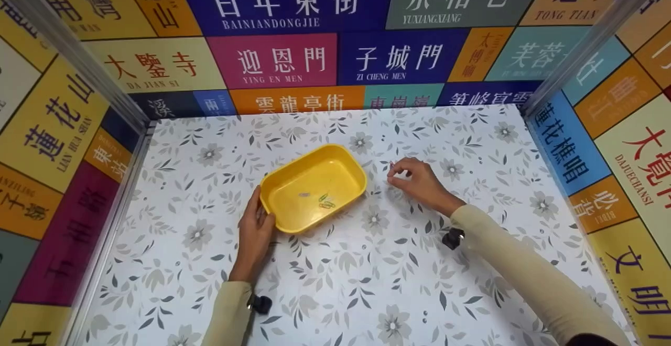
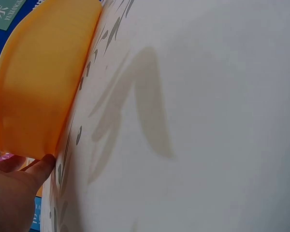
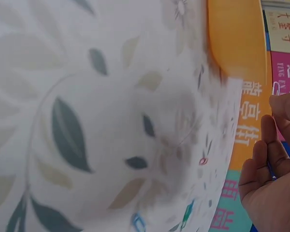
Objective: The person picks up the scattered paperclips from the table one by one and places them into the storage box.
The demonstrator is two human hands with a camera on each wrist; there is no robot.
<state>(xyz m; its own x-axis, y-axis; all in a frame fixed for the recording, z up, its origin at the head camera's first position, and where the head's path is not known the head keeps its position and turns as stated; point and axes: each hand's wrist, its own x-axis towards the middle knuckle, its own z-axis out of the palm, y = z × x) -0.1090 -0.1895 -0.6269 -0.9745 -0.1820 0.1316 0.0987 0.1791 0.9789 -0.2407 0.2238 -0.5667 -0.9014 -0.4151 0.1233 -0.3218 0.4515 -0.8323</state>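
Observation:
A yellow plastic tray (image 1: 293, 175) rests on the patterned tabletop, with several small paper clips (image 1: 327, 204) on its floor. My left hand (image 1: 255, 228) holds its near left corner, the thumb (image 2: 44, 166) low against the outer wall. To the right of the tray, my right hand (image 1: 419, 181) pinches a pale paper clip (image 3: 276, 89) between thumb and forefinger, above the table. Beneath that hand, the right wrist view shows a red paper clip (image 3: 203, 161), a green paper clip (image 3: 187, 212) and a blue paper clip (image 3: 138, 222) lying on the tabletop.
The tabletop (image 1: 199, 283) has a grey floral print. Panels with large printed characters stand along the back (image 1: 293, 0), left (image 1: 47, 120) and right (image 1: 639, 168). Metal posts (image 1: 587, 36) join them at the corners.

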